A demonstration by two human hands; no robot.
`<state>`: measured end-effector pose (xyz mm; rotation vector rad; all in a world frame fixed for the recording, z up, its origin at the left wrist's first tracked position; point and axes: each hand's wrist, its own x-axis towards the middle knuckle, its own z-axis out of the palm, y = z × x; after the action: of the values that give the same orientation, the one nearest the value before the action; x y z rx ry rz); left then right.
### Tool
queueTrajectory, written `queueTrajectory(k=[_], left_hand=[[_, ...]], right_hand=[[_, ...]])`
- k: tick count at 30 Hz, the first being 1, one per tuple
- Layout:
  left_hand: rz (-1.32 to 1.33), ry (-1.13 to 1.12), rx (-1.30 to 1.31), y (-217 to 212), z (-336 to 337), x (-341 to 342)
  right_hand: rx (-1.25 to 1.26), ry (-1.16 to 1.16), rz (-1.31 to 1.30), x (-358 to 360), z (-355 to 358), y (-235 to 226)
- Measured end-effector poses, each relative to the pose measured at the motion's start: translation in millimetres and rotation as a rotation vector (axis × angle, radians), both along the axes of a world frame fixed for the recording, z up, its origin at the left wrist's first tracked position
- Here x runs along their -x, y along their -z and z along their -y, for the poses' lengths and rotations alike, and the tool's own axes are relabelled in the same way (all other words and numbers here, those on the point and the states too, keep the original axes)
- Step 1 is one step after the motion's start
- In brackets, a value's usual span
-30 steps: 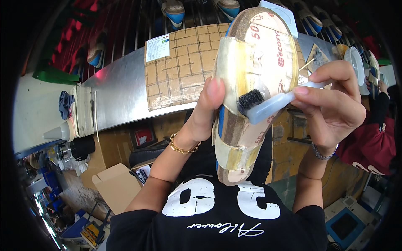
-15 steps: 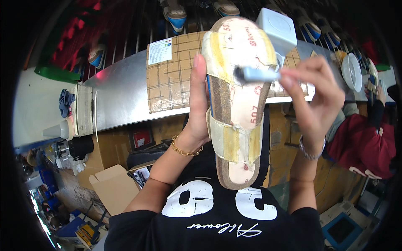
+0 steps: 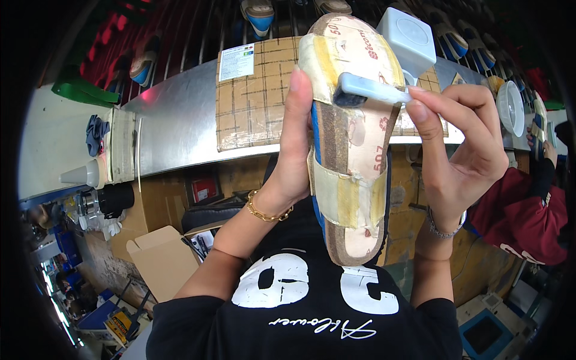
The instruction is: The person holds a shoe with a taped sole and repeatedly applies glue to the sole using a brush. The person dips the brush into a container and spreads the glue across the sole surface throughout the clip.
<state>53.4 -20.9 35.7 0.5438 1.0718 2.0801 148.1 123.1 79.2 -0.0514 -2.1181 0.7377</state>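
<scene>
The fingers of the left hand [image 3: 293, 156] grasp the shoe [image 3: 363, 153] near twelve o'clock from the shirt [image 3: 318, 300], probably so its pale side lies open to the brush [image 3: 373, 90], which the right hand's [image 3: 471, 156] fingers pinch from three o'clock.

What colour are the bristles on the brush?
The bristles are black, seen best in the head view.
</scene>
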Motion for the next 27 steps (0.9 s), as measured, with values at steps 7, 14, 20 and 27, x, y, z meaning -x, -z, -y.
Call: queueTrajectory(k=[7,14,20,27], left_hand=[[-0.008,-0.016,0.026,-8.7,-0.1,-0.7],[0.019,0.047,0.0,-4.9,2.0,2.2],[0.151,0.022,-0.165,-0.6,0.5,3.5],[0.028,-0.038,-0.034,-4.4,3.2,6.5]], right_hand=[[-0.017,-0.185,0.028,-4.8,-16.8,-0.6],[-0.039,-0.274,0.129,-9.3,-25.3,-3.5],[-0.028,-0.271,0.204,-13.8,-19.4,-7.7],[0.02,-0.287,0.281,-13.1,-16.3,-16.2]])
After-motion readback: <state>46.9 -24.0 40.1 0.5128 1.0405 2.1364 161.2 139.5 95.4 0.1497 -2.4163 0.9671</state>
